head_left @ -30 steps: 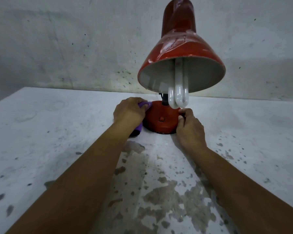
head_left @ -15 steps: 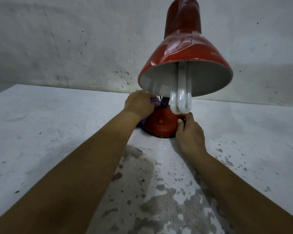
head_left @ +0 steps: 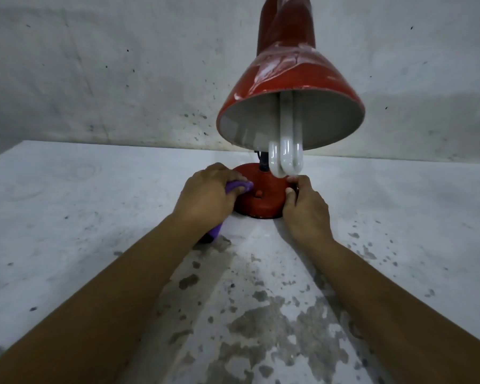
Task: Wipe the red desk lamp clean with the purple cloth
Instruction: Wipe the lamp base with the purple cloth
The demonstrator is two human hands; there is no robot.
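Two hands at the red desk lamp's base [head_left: 261, 196], which sits between them on the worn table [head_left: 67, 217].

Left hand [head_left: 205, 196] clutches the purple cloth [head_left: 237, 187], pressing it to the base's left side. Right hand [head_left: 305, 206] grips the right edge, fingers curled. Shade [head_left: 286, 87] and white bulb [head_left: 287, 159] hang above the hands.

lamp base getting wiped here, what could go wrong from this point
1. The bare bulb hangs just above the right hand on the lamp base; lifting that hand could knock it.
2. The left hand pushes the purple cloth sideways against the base, and the heavy shade sits high, so the lamp might tip if the right hand lets go.
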